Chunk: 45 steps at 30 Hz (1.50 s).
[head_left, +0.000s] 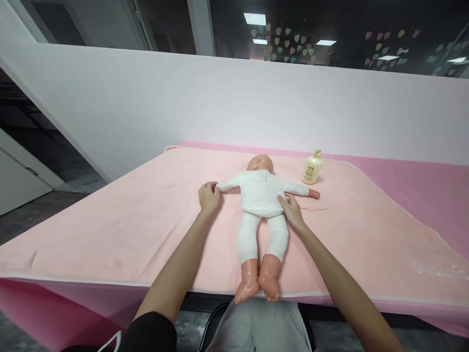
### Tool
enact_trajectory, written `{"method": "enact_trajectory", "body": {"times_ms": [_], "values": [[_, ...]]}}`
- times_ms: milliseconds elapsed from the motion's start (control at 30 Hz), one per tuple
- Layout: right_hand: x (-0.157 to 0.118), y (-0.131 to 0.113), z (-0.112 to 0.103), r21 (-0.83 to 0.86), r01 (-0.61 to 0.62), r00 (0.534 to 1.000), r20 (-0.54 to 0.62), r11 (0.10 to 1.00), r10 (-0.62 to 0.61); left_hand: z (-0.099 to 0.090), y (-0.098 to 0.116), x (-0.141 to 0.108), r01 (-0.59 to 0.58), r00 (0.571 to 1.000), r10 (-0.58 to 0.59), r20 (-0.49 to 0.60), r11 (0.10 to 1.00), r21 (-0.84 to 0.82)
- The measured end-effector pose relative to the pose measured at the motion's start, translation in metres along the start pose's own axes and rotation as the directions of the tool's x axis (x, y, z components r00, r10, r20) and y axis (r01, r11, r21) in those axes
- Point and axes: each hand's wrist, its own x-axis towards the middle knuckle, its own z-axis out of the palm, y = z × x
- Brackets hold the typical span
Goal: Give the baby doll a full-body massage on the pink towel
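Left hand [208, 196] is curling almost closed at the doll's near sleeve end [222, 186], the small hand there presumably tucked inside, seemingly keeping that arm stretched outward. Between the two grips, a bald baby doll with a white cloth body and tan molded head and feet [261, 193] is lying on its back, feet pointing toward the person, probably so both sides are staying within reach. Right hand [292, 210] is resting partly open against the doll's side, thumb on the torso edge, likely steadying; cannot tell whether the fingers are pinching cloth. Beyond that grip, a pale yellow pump bottle [311, 169] is standing upright on the soft pink blanket [146, 215], which is apparently cushioning the doll.
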Motion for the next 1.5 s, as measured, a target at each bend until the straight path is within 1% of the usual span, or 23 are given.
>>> {"method": "enact_trajectory", "body": {"times_ms": [167,433,633,700,767,800,867,933,1000,1067,1133,1167,1200,1233,1333,1500], "values": [[-0.001,-0.003,-0.001,-0.019,-0.007,1.000,-0.004,1.000,0.007,0.001,-0.001,0.000,-0.007,1.000,0.007,0.000,1.000,0.009],[-0.003,-0.010,-0.001,-0.007,-0.050,0.999,0.004,0.999,0.050,0.003,-0.003,0.001,-0.023,1.000,0.023,-0.004,1.000,0.010],[-0.004,-0.009,-0.002,0.000,-0.047,0.999,0.009,0.999,0.047,0.003,-0.003,0.000,0.003,1.000,-0.003,-0.016,1.000,-0.017],[-0.004,-0.008,-0.001,0.002,-0.038,0.999,0.005,0.999,0.038,0.001,0.000,-0.002,0.010,1.000,-0.010,-0.028,1.000,-0.026],[-0.004,-0.006,-0.001,0.014,-0.021,1.000,0.006,1.000,0.020,-0.002,0.007,-0.004,-0.013,0.999,0.011,-0.040,0.999,-0.046],[-0.004,-0.005,0.000,0.023,-0.014,1.000,0.011,1.000,0.013,-0.003,0.012,-0.006,-0.040,0.998,0.037,-0.047,0.997,-0.066],[-0.003,-0.002,0.000,0.038,-0.003,1.000,0.017,0.999,0.002,-0.005,0.026,-0.013,-0.129,0.990,0.120,-0.078,0.983,-0.133],[-0.001,0.000,0.000,0.038,0.001,1.000,0.014,0.999,-0.002,-0.005,0.044,-0.024,-0.260,0.964,0.237,-0.123,0.939,-0.224],[0.002,0.002,0.000,0.041,0.007,1.000,0.011,0.999,-0.008,-0.003,0.062,-0.038,-0.401,0.916,0.378,-0.135,0.858,-0.321],[0.006,0.002,-0.002,0.077,0.029,1.000,0.011,0.997,-0.030,0.000,0.078,-0.052,-0.497,0.853,0.518,-0.071,0.760,-0.419],[0.009,-0.001,-0.005,0.103,0.054,0.998,-0.015,0.993,-0.053,0.003,0.089,-0.063,-0.527,0.783,0.621,0.037,0.693,-0.492],[0.010,-0.002,-0.006,0.100,0.064,0.998,-0.036,0.993,-0.060,0.004,0.093,-0.067,-0.523,0.756,0.648,0.089,0.680,-0.514],[0.010,-0.004,-0.007,0.086,0.068,0.997,-0.055,0.994,-0.063,0.004,0.095,-0.070,-0.511,0.740,0.660,0.133,0.680,-0.526],[0.009,-0.006,-0.008,0.065,0.068,0.996,-0.062,0.996,-0.064,0.004,0.096,-0.071,-0.495,0.734,0.659,0.167,0.686,-0.532],[0.005,-0.009,-0.009,-0.001,0.070,0.997,-0.041,0.998,-0.070,0.002,0.093,-0.070,-0.461,0.734,0.642,0.219,0.709,-0.534],[0.003,-0.007,-0.009,-0.079,0.060,0.998,-0.012,0.995,-0.061,0.005,0.084,-0.063,-0.485,0.675,0.680,0.286,0.702,-0.522]]}}
